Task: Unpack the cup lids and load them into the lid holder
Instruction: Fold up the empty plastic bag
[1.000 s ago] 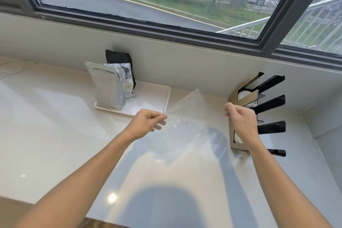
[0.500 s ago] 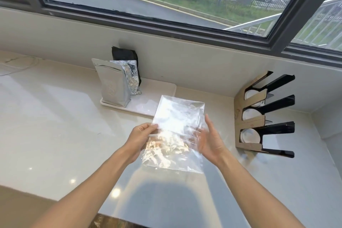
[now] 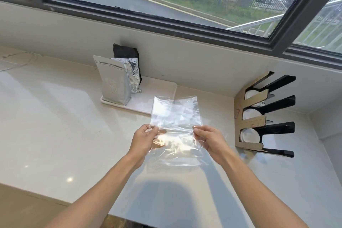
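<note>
Far left, a thin cable lay on the worktop; next along, a silver pouch stood on a white tray with a crumpled foil bag and a black bag behind it; centre, the left hand pinched the left edge of a clear plastic bag, fingers curled onto the film; the right hand pinched the right edge likewise, the bag held up off the worktop between the two; bag looked empty, no lids seen inside; far right, white cup lids sat in the slots of the lid holder against the wall. Judgement: loading appeared largely done, wrapper left to dispose of. Risks: the film is slick and light, so a loose pinch could let it slip; a careless sweep rightward could knock the lid holder and spill the lids; any lid unseen in the bag could be thrown out with it.
</note>
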